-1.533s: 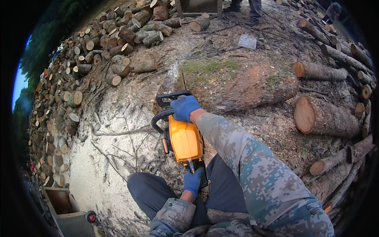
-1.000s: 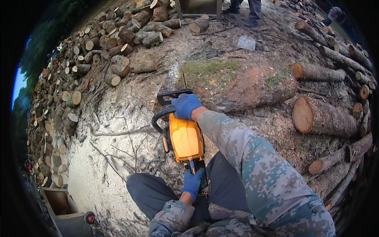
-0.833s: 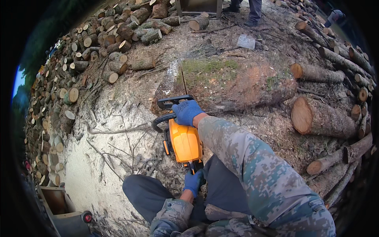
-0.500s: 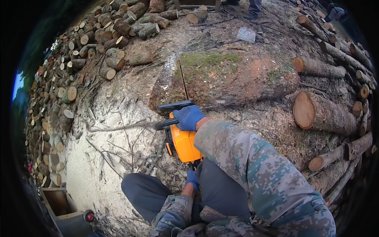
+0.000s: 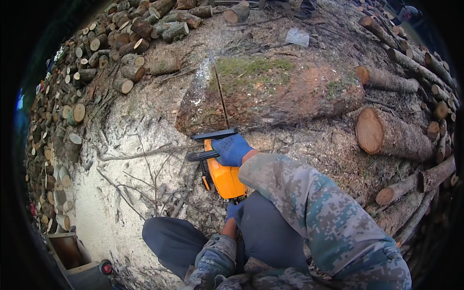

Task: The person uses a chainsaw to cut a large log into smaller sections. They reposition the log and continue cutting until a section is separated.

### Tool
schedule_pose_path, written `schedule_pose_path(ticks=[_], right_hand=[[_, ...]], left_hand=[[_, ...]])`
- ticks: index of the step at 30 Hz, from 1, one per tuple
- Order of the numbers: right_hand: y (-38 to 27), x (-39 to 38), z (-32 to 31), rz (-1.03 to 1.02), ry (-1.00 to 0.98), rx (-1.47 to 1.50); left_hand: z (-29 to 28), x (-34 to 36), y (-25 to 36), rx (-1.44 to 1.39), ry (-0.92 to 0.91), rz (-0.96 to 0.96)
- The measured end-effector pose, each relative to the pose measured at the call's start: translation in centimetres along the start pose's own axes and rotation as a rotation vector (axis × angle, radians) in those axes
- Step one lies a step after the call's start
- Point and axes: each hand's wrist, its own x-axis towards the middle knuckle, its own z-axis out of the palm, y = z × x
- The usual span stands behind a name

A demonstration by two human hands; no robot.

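Note:
An orange chainsaw [image 5: 225, 180] stands in front of a thick, mossy log [image 5: 290, 96] that lies crosswise. Its dark bar [image 5: 221, 94] runs away from me in a narrow cut near the log's left end. My right hand [image 5: 232, 149], in a blue glove, is closed round the black front handle [image 5: 202, 155], just behind the black hand guard [image 5: 214, 134]. Lower down, my left hand [image 5: 234, 211], also gloved in blue, grips the saw's rear end beside my knee. My thigh partly hides those fingers. Pale sawdust lies along the log's top by the cut.
Several cut logs [image 5: 369, 130] lie at the right, and a big pile of short rounds [image 5: 133, 72] covers the left. Thin branches [image 5: 153, 179] lie on the sawdust left of the saw. A clear plastic bag [image 5: 297, 37] sits beyond the log. A metal box-like object [image 5: 72, 251] stands lower left.
The view has shifted slightly, so most of the logs appear a little further left and higher. Both hands keep their grip, and the bar is still in the log.

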Motion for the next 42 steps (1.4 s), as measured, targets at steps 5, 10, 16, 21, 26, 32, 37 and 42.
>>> schedule_pose_path(ticks=[5, 10, 16, 21, 26, 32, 37, 42], right_hand=[[-3.0, 2.3, -0.2, -0.1, 0.138, 0.02], [-1.3, 0.8, 1.7, -0.063, 0.127, 0.006], [-1.2, 1.1, 2.6, -0.073, 0.078, 0.004], [-1.3, 1.5, 2.6, -0.077, 0.128, 0.0], [-1.7, 1.6, 0.9, -0.031, 0.084, 0.012], [-3.1, 3.3, -2.0, -0.067, 0.045, 0.006], [0.2, 1.0, -3.5, 0.025, 0.007, -0.009], [-3.0, 4.1, -6.8, -0.053, 0.115, -0.025]], left_hand=[[-5.0, 1.8, 0.5, -0.063, 0.054, 0.072], [-1.4, 1.1, 1.9, -0.211, 0.046, 0.011], [-1.1, -0.2, 3.1, -0.095, 0.056, -0.006], [-1.5, 0.0, 4.4, 0.162, 0.065, 0.024], [-1.9, -0.4, 4.4, 0.098, 0.043, 0.033], [-4.5, -1.5, 5.1, -0.214, -0.012, 0.047], [2.7, -9.3, 12.1, -0.273, -0.041, -0.031], [0.0, -12.0, 15.8, -0.212, 0.073, 0.048]])
